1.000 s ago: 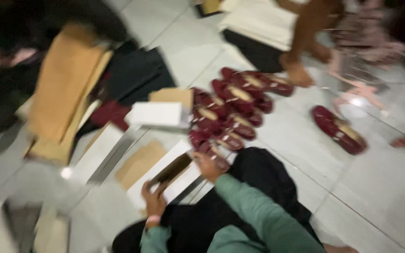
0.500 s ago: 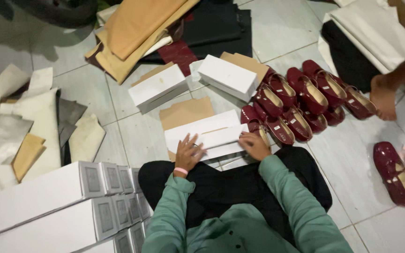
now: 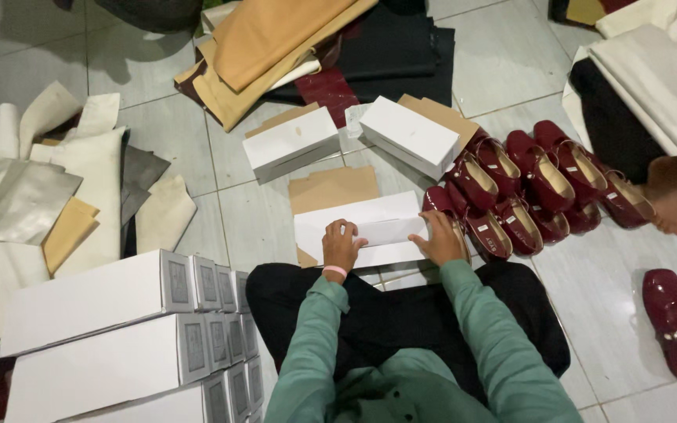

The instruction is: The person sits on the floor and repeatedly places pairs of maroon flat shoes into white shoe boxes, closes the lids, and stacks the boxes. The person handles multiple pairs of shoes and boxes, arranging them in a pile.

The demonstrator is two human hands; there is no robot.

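Left hand (image 3: 341,244) rests knuckles-up with fingers curled onto the near-left part of a flat white cardboard box blank (image 3: 362,227); right hand (image 3: 442,239) lies palm-down on its right end, fingers loosely together, pressing the sheet flat. Neither hand pinches anything; both just bear down on the card. A pink wristband (image 3: 335,271) sits on the left wrist, green sleeves (image 3: 464,337) run back to the person, who sits cross-legged in black trousers (image 3: 385,313). The blank lies on the floor right in front of the knees: white, unfolded, creased, with a brown cardboard sheet (image 3: 332,188) sticking out from under its far edge. Surface is a grey tiled floor (image 3: 252,215) with visible grout lines, dim indoor light. Just right of the blank, touching its end, a cluster of dark red glossy flat shoes (image 3: 526,184) lies in rows; one more red shoe (image 3: 674,321) sits well apart at the right edge. Beyond the blank, two closed white shoe boxes (image 3: 291,143) stand side by side on brown card. Near left, a stack of white boxes with grey end labels (image 3: 111,337). Far left, cream, grey and tan material offcuts (image 3: 56,196); top centre, tan and black sheets (image 3: 307,43) piled up. Top right, white fabric (image 3: 652,70) and another person's bare foot (image 3: 671,207).
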